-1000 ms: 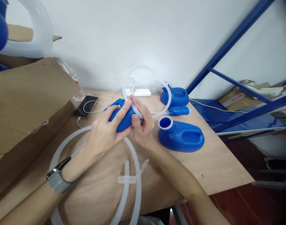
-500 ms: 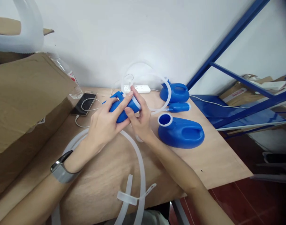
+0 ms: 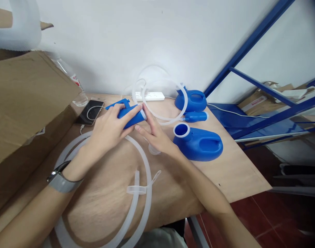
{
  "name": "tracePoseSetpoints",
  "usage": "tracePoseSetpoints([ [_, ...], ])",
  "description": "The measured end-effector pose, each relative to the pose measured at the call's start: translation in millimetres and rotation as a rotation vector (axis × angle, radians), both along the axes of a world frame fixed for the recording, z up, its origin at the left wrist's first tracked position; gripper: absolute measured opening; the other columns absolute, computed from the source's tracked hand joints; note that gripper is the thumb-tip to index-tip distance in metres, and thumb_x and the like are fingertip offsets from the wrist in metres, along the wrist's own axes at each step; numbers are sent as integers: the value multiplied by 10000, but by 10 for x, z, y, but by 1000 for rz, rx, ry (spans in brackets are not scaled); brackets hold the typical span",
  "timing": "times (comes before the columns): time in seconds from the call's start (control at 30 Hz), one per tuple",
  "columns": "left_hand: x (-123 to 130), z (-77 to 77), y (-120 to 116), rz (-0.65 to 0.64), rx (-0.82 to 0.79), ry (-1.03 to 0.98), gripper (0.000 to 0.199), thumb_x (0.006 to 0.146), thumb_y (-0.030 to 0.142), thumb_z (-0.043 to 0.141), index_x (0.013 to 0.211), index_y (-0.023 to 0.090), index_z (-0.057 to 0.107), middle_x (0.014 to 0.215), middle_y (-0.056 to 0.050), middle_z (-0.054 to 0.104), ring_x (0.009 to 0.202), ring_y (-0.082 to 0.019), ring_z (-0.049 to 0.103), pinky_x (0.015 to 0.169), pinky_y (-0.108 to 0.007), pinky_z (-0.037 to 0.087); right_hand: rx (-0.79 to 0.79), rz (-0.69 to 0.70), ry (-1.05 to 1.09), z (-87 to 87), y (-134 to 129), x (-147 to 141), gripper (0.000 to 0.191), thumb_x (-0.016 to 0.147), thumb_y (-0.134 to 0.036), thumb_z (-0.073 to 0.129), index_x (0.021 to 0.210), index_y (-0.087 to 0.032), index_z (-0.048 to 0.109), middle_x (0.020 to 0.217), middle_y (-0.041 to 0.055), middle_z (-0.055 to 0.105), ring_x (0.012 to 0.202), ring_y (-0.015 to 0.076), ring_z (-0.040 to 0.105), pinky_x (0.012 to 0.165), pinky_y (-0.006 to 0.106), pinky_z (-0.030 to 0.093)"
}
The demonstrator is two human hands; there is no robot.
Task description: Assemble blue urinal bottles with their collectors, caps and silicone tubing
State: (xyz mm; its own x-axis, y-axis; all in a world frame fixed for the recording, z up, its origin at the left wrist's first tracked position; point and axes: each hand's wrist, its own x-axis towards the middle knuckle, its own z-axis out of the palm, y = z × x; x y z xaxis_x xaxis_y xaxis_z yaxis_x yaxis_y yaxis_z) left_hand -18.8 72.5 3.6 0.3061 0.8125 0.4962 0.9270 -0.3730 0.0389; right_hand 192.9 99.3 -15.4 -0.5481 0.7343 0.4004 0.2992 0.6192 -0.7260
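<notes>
My left hand point(image 3: 109, 125) is closed round a blue plastic cylinder point(image 3: 131, 117) with a white rim at its right end and a blue strap and cap at its left. My right hand point(image 3: 157, 136) touches the white rim with its outstretched index finger; its thumb is spread below, apart from the index finger. Under my right hand lies a small clear round piece point(image 3: 154, 149). A coil of translucent tubing point(image 3: 147, 168) lies around my left forearm, with a clear strap point(image 3: 136, 189) around it near its free end. A blue handled bottle point(image 3: 199, 144) with a wide white-rimmed mouth stands right of my right hand.
Another blue handled bottle point(image 3: 193, 100) and a similar blue cylinder point(image 3: 196, 117) with looped tubing point(image 3: 184, 103) are at the back. A power strip point(image 3: 151, 96), a phone point(image 3: 90, 112) and a water bottle point(image 3: 78, 93) sit nearby. A cardboard box point(image 3: 30, 100) stands left, a blue metal frame point(image 3: 247, 44) right.
My right hand has loosened, its thumb moving off the cylinder's side. The view has shifted slightly, and the tubing's strapped end appears higher; the clear round piece shows more fully.
</notes>
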Motion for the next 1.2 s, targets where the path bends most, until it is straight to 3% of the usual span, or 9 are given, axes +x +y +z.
tracePoseSetpoints([
  [0.13, 69, 7, -40, 8, -34, -28, 647, 1045, 435, 627, 1658, 385, 427, 1350, -153, 579, 1156, -358, 670, 806, -392, 619, 91, -143, 41, -136, -7, -74, 627, 1154, -480, 372, 1743, -296, 258, 1788, 37, 359, 1671, 198, 301, 1378, 425, 280],
  [0.3, 91, 101, -72, 59, -126, -7, 687, 1055, 434, 614, 1692, 403, 357, 1335, -154, 572, 1165, -364, 675, 807, -392, 618, 182, -146, 129, -180, 6, -141, 593, 1149, -490, 403, 1723, -362, 327, 1722, 13, 479, 1610, 228, 431, 1349, 465, 356],
  [0.43, 44, 163, -79, 78, -193, 44, 695, 1047, 431, 637, 1686, 431, 362, 1389, -158, 567, 1145, -374, 699, 751, -390, 625, 72, -78, 54, -97, -80, -80, 687, 1134, -500, 443, 1758, -344, 203, 1783, 26, 367, 1661, 242, 331, 1374, 492, 297],
  [0.57, -8, 136, -67, 80, -191, 81, 631, 1054, 439, 635, 1652, 429, 435, 1419, -172, 567, 1170, -400, 700, 730, -410, 633, -78, -82, -198, -122, -284, 202, 863, 1097, -527, 534, 1775, -279, 62, 1817, 110, 253, 1685, 291, 254, 1355, 571, 300],
  [0.7, -34, 41, -36, 48, -202, 131, 614, 1049, 424, 655, 1633, 418, 469, 1409, -170, 580, 1209, -400, 693, 717, -401, 632, -54, -138, -494, -329, -474, 562, 619, 1102, -446, 537, 1677, -239, 440, 1795, 162, 304, 1691, 375, 190, 1330, 649, 303],
  [0.83, -23, -73, -7, 13, -203, 147, 608, 1048, 394, 660, 1628, 406, 478, 1412, -158, 592, 1178, -380, 714, 744, -405, 633, -49, -99, -607, -524, -582, 758, 616, 1061, -396, 636, 1643, -254, 494, 1737, 192, 417, 1646, 423, 323, 1268, 666, 403],
  [0.97, 28, -159, 7, -10, -236, 88, 680, 1010, 389, 717, 1640, 401, 461, 1388, -135, 630, 1136, -359, 740, 784, -397, 631, -45, -136, -405, -533, -602, 744, 560, 1082, -360, 602, 1624, -259, 508, 1624, 183, 559, 1519, 357, 539, 1232, 597, 477],
  [1.1, 69, -232, 5, -98, -211, -7, 933, 903, 425, 818, 1695, 245, 358, 1390, -165, 655, 1116, -367, 749, 801, -407, 635, -190, -246, 23, -431, -550, 579, 634, 1103, -479, 550, 1688, -310, 372, 1640, 140, 556, 1524, 288, 542, 1265, 554, 448],
  [1.2, 58, -257, -2, -156, -41, -84, 894, 879, 400, 814, 1641, 152, 418, 1383, -186, 668, 1118, -361, 750, 867, -418, 634, -136, -329, 235, -353, -474, 431, 593, 1120, -510, 498, 1676, -332, 394, 1596, 111, 600, 1503, 265, 559, 1272, 549, 437],
])
